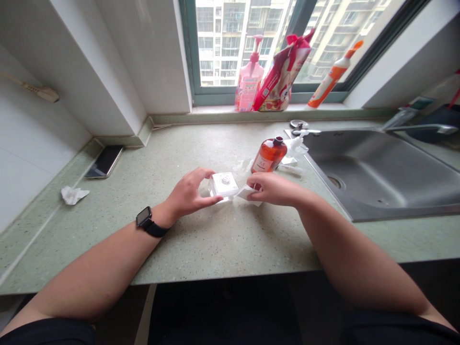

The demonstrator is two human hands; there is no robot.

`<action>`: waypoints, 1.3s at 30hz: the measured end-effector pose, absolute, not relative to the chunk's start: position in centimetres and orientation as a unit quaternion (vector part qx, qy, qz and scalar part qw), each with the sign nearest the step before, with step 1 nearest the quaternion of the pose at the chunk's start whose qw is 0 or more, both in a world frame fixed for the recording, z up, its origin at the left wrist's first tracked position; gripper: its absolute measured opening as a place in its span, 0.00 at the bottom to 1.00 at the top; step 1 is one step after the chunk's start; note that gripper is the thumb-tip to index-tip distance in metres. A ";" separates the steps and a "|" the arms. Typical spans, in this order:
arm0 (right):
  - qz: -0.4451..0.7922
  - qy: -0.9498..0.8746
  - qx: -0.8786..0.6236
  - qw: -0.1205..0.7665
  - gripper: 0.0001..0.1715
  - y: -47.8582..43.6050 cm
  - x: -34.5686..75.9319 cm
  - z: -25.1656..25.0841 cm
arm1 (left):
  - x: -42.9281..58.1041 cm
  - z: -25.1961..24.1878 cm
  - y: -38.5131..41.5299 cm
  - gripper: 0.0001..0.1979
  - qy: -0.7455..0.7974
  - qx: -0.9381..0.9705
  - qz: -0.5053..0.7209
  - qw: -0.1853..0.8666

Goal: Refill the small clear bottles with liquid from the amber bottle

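My left hand has its thumb and fingers round the sides of a small clear, square box with a round fitting on top, which rests on the counter. In my right hand a folded white tissue is pinched, close beside the box's right side. Just behind that hand stands an amber bottle with a white label and an uncapped neck. A white pump head is behind the bottle, near the sink's edge. The counter between box and bottle looks wet.
The steel sink lies to the right. A phone and a crumpled tissue lie at the left on the counter. On the windowsill stand a pink pump bottle, a red bag and an orange-and-white bottle.
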State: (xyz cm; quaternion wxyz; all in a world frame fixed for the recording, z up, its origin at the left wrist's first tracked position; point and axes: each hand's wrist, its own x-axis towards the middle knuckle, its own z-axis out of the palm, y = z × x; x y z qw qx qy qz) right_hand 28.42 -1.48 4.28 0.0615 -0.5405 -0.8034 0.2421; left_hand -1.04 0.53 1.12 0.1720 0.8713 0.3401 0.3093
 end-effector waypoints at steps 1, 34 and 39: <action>0.252 -0.793 -0.548 0.085 0.15 -1.5 28.6 4.3 | -1.0 1.1 0.5 0.28 0.339 0.871 0.309 0.172; 0.088 -0.882 -0.282 0.366 0.12 -3.4 25.7 4.2 | -0.9 0.7 0.1 0.35 0.223 0.912 0.344 0.018; 0.080 -0.888 -0.286 0.351 0.11 -3.6 25.6 4.5 | -0.9 0.9 0.1 0.34 0.224 0.914 0.337 0.017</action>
